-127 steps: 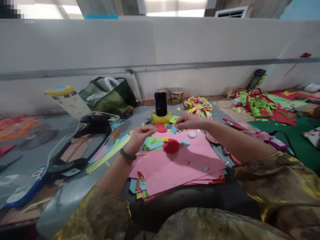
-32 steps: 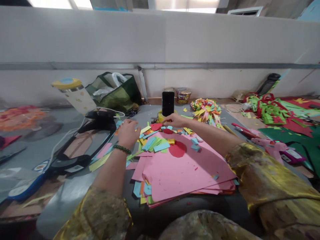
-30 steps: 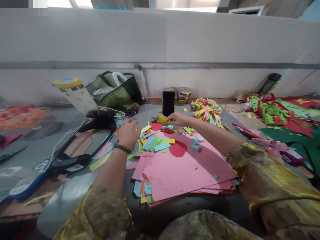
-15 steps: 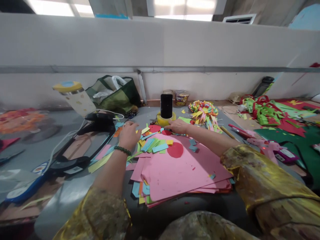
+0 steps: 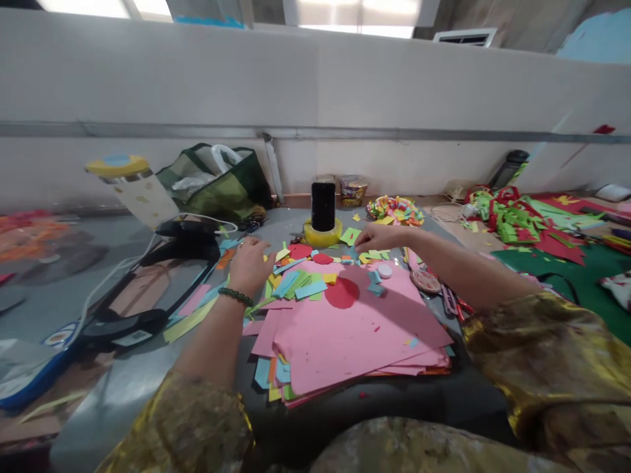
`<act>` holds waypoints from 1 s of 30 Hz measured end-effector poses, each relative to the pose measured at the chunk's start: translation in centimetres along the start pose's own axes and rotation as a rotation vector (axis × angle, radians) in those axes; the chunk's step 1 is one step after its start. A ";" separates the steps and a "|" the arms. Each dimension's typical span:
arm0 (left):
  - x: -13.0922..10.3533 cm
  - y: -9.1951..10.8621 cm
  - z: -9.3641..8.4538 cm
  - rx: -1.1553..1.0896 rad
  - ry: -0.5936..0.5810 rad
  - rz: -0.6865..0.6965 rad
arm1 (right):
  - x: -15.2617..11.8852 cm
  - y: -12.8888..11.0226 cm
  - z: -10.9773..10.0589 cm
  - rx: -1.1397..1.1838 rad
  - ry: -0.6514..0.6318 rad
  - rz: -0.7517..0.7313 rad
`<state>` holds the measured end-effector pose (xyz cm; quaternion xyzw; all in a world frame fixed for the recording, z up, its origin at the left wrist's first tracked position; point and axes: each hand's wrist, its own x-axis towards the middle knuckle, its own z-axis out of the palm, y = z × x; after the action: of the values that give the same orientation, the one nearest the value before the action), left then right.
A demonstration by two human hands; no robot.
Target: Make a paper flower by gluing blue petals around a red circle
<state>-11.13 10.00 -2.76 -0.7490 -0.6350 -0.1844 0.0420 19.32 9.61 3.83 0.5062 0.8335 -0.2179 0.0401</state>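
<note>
Head view: see nearest a stack of pink paper sheets (image 5: 365, 335) on the grey tabletop (image 5: 286, 225), topped with a round red paper disc (image 5: 342, 293) and blue and green paper strips (image 5: 309, 290). Beyond, find the left hand (image 5: 250, 266) with fingers loosely apart, and the right hand (image 5: 378, 238) with fingertips at a small blue paper piece (image 5: 351, 252); cannot tell whether clamped. Farther, see an upright black phone (image 5: 323, 205).

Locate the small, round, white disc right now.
The disc lies right of centre in the head view, on the pink paper stack, beside light-blue paper scraps and nearer the camera than the right hand.
</note>
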 end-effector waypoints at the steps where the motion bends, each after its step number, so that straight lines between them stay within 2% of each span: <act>1: 0.0 0.0 0.0 0.000 -0.003 0.002 | -0.6 0.2 0.1 0.065 -0.064 -0.001; 4: 0.0 0.1 0.0 0.006 -0.018 0.001 | -1.6 0.6 0.7 0.227 -0.261 0.028; 6: 0.0 0.2 -0.2 0.011 -0.030 -0.005 | -1.7 0.7 0.9 0.239 -0.283 0.069; 11: 0.0 0.4 -0.8 0.004 -0.056 -0.018 | -1.2 0.4 -0.2 0.167 -0.167 0.078; 14: 0.1 0.4 -0.8 -0.003 -0.047 -0.017 | -0.1 -0.7 -0.7 0.009 -0.021 0.066; 18: 0.1 0.1 -0.4 -0.014 -0.017 0.004 | 2.7 -2.8 0.2 -0.157 0.104 0.083; 24: 0.0 -0.4 0.2 -0.023 0.007 0.023 | 6.7 -5.2 2.6 -0.229 0.083 0.096; 30: -0.1 -0.1 0.0 -0.035 -0.026 -0.007 | 8.7 -5.6 3.3 -0.218 0.042 0.096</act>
<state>-11.27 9.95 -2.78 -0.7498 -0.6347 -0.1859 0.0198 9.83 13.26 0.15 0.5425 0.8278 -0.1130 0.0876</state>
